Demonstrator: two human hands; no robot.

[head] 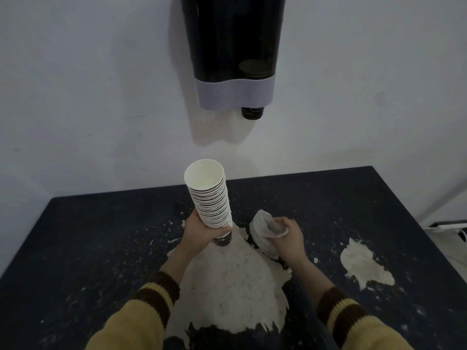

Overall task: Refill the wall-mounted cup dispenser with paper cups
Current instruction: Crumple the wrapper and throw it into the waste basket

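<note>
Cup dispenser on wall: dark tube, pale collar at bottom. One dark cup pokes from dispenser's underside.

Stack of paper cups below dispenser, slightly left, mouths up, tilted a little. Left hand grips stack's lower end, fingers curled round it.

Right hand below dispenser, slightly right, clutches crumpled clear plastic wrapper.

Dark table beneath dispenser, blotched with pale patches.
</note>
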